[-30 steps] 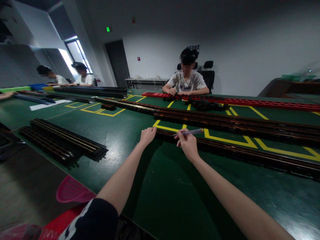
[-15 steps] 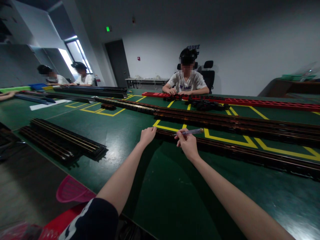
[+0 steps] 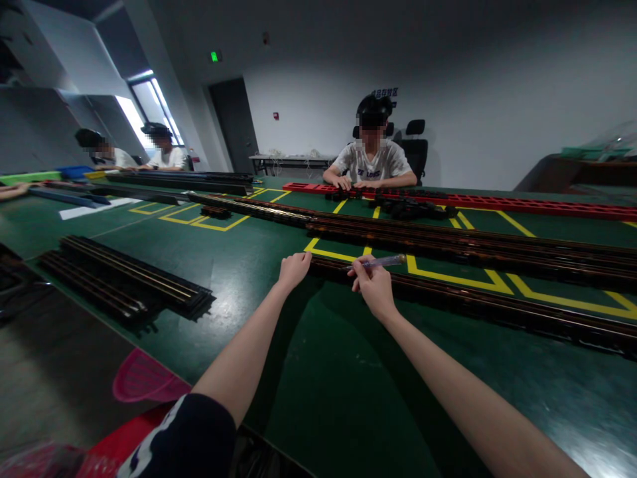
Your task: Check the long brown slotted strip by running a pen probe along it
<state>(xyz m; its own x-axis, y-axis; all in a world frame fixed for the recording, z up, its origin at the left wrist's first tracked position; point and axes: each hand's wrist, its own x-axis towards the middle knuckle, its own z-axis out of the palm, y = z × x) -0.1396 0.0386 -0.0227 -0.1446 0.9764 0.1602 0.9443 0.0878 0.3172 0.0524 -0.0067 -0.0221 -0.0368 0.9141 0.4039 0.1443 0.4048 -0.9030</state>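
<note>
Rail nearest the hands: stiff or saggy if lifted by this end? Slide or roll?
Probably saggy: the rail is very long and thin, running off the right edge, so lifting at the left hand alone would likely bow it. Likely slides readily on the glossy table. Unlikely to roll: it lies flat and low.

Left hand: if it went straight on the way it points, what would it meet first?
The left hand points away across the table; the end of the nearest dark rail lies right at its fingers, likely first. Whether they already touch is unclear.
</note>
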